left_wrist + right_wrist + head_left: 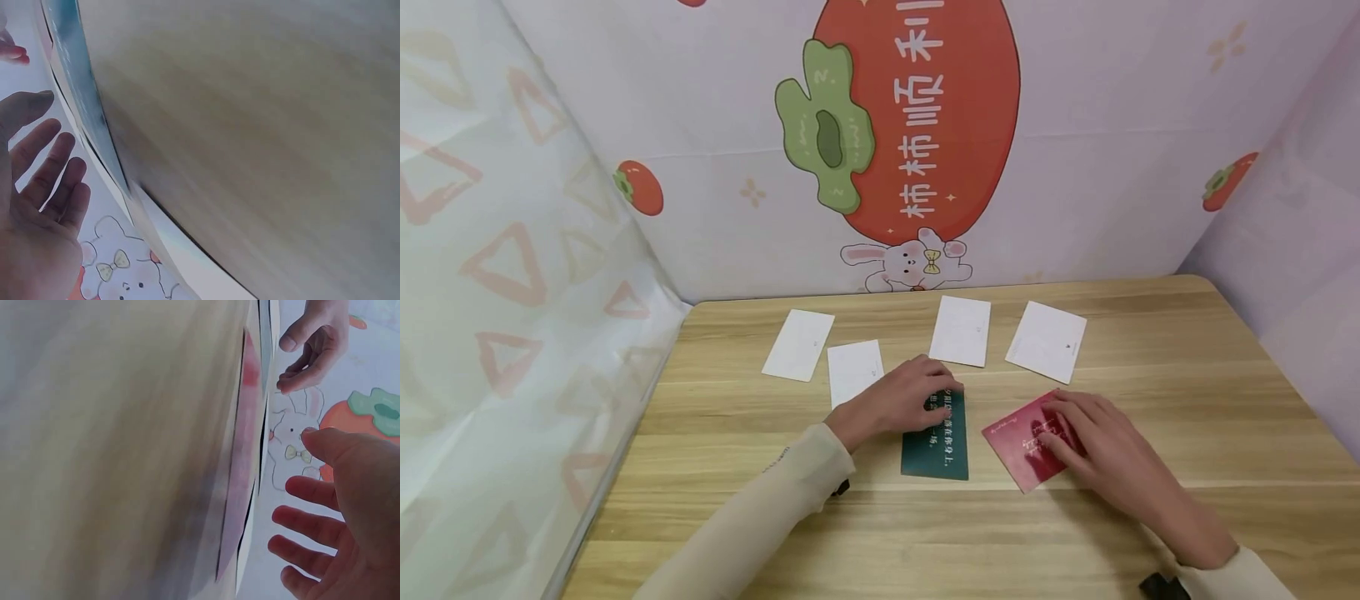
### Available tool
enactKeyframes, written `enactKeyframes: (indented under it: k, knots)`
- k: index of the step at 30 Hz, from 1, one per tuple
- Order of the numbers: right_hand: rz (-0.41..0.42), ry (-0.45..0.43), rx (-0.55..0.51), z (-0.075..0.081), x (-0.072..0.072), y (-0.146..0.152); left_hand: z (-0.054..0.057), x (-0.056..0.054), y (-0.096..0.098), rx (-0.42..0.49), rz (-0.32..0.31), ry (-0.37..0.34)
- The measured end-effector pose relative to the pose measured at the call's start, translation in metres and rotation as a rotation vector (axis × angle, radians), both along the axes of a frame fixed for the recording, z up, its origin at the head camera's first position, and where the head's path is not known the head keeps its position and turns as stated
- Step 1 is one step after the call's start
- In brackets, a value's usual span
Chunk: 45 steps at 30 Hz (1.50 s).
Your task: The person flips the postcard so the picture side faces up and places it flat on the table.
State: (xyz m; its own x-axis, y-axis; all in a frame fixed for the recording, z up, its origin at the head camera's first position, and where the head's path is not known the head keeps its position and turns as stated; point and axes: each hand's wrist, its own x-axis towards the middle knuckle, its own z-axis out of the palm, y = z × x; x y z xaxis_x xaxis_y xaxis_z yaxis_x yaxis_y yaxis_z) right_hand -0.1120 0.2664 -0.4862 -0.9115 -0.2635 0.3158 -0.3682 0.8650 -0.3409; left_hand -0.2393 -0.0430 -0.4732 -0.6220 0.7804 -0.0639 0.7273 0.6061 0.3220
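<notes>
Fingers loose and empty, left hand faces green card at five o'clock, right hand red card at nine.

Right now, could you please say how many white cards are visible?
4: far-left card, its neighbour partly behind the left hand, back-middle card, back-right card. More may be hidden.

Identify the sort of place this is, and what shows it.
Probably a small screened tabletop booth: a wood-grain table with cards on it, a cartoon-printed backdrop behind, and triangle-patterned sheeting along the left side.
</notes>
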Motion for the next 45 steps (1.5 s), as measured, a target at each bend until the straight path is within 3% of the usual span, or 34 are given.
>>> enactKeyframes:
  k: [8,13,28,39,45]
  knots:
    - [0.029,-0.119,0.037,0.018,-0.028,-0.038,-0.001,-0.011,-0.03,-0.021,0.072,-0.004]
    - [0.057,-0.137,0.041,0.021,-0.041,-0.062,0.001,-0.019,-0.048,-0.008,0.113,0.001]
    - [0.121,-0.187,0.026,0.016,-0.057,-0.107,-0.003,-0.034,-0.098,0.008,0.209,0.003]
    - [0.167,-0.212,0.017,0.019,-0.071,-0.137,-0.002,-0.042,-0.127,0.06,0.229,0.01]
    - [0.186,-0.231,0.0,0.017,-0.076,-0.153,-0.001,-0.045,-0.142,0.088,0.231,0.056]
